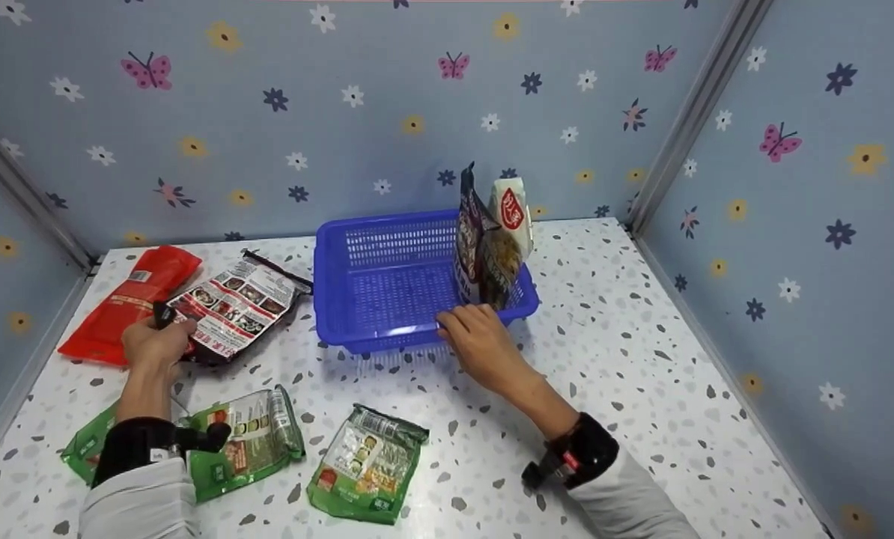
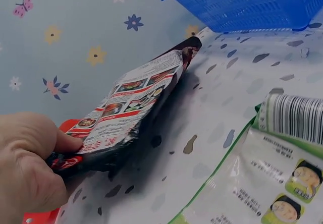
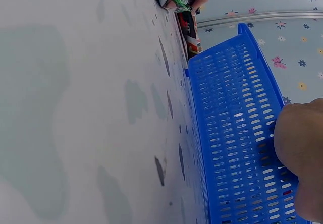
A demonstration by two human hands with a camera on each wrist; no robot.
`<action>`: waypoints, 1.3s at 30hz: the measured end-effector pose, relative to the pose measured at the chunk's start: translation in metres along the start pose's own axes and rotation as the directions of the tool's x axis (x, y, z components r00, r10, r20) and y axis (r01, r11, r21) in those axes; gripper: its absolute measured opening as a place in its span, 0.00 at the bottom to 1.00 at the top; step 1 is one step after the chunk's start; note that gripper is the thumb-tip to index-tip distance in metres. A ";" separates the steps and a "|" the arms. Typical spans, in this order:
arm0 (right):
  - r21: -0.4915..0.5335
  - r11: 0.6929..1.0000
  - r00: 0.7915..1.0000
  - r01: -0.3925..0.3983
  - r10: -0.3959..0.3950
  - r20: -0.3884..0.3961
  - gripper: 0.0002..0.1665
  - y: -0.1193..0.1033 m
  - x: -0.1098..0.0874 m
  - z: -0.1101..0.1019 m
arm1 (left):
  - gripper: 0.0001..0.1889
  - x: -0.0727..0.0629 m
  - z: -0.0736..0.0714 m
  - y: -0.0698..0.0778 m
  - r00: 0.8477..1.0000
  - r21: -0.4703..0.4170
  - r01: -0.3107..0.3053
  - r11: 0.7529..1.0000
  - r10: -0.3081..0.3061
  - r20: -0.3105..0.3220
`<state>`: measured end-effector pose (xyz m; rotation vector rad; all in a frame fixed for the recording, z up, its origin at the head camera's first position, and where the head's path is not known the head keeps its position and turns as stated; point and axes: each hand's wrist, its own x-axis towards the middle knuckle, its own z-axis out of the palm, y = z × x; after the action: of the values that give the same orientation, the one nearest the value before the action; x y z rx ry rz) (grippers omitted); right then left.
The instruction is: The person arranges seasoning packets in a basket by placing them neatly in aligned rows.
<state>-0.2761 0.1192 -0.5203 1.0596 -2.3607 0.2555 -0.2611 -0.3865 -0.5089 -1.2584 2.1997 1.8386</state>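
1. Wht bag (image 1: 512, 221): red logo (image 1: 511, 208) w/ wht chars, can't read.
2. Red bag (image 1: 129, 299): sm. wht label (image 1: 140, 275), pale print, too tiny.
3. Blk/wht bag (image 1: 237, 303): red chars, illegible.
4. Green pkt (image 2: 252, 168): barcode (image 2: 295, 117), nos. blurry.

Left hand (image 1: 155, 340): thumb and fingers held in a pinch, left forearm (image 1: 146, 393) extended almost straight behind it. Right hand (image 1: 479, 343) set well apart to its right, fingers curled downward; right forearm (image 1: 543, 404) slanted back and outward behind it.

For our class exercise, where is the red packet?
In the head view, the red packet lies at the table's left, beside the black-and-white packet.
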 end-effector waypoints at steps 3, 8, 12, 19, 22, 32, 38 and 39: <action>0.003 1.000 1.000 0.002 -0.002 0.000 0.17 0.000 -0.001 0.000 | 0.39 -0.005 0.004 0.007 0.999 -0.030 -0.024 0.999 0.023 -0.037; 0.001 1.000 1.000 0.008 -0.008 -0.018 0.15 0.001 -0.001 0.002 | 0.40 -0.014 0.005 0.020 0.990 -0.033 -0.123 0.992 0.120 -0.080; 0.003 1.000 1.000 0.012 -0.012 -0.027 0.15 0.001 0.000 0.003 | 0.36 -0.022 0.004 0.031 0.956 0.059 -0.256 0.965 0.262 -0.129; -0.006 1.000 1.000 0.003 -0.004 -0.002 0.16 0.001 0.000 0.002 | 0.28 -0.041 -0.001 0.047 0.860 0.234 -0.430 0.872 0.474 -0.189; -0.008 1.000 1.000 0.000 0.000 0.002 0.16 0.001 0.000 0.002 | 0.25 -0.051 -0.001 0.052 0.809 0.292 -0.493 0.820 0.555 -0.194; -0.002 1.000 1.000 -0.001 0.001 -0.003 0.16 0.000 0.000 0.001 | 0.17 -0.092 -0.002 0.068 0.545 0.438 -0.733 0.520 0.835 -0.079; -0.012 1.000 1.000 0.005 -0.005 -0.015 0.15 0.000 0.000 0.000 | 0.14 -0.121 -0.008 0.075 0.362 0.469 -0.824 0.318 0.932 0.005; -0.012 1.000 1.000 0.005 -0.005 -0.016 0.15 0.000 0.001 -0.001 | 0.13 -0.127 -0.009 0.076 0.345 0.463 -0.833 0.303 0.938 0.007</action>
<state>-0.2762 0.1190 -0.5195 1.0540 -2.3425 0.2468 -0.2146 -0.3244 -0.3825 -0.0263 3.6581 1.1304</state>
